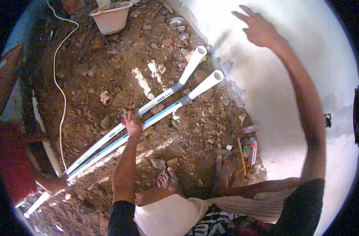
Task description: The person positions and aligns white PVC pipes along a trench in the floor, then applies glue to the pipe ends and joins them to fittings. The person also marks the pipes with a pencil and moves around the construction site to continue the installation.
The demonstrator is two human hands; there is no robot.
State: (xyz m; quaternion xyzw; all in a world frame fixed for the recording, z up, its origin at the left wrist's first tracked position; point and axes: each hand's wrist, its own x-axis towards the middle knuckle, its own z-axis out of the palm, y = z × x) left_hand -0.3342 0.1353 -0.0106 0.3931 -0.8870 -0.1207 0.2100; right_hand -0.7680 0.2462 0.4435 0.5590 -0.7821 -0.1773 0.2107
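Two long white plastic pipes, an upper pipe (156, 101) and a lower pipe (160, 115), lie side by side over the dirt. Each has a grey joint and an angled white end piece pointing toward the wall. My left hand (133, 124) is closed on the upper pipe near its middle; whether it also grips the lower one is hard to see. My right hand (261, 31) reaches out before the white wall (277, 90), empty, its fingers apart. Whether it touches the wall I cannot tell.
Another person's hand (54, 185) is at the pipes' lower-left part. A white cable (64, 94) crosses the rubble-strewn ground (89, 70). At the far side stands a dirty tub (112, 19). Small tubes (253, 151) and an orange pencil-like stick (241, 157) lie by the wall near my feet.
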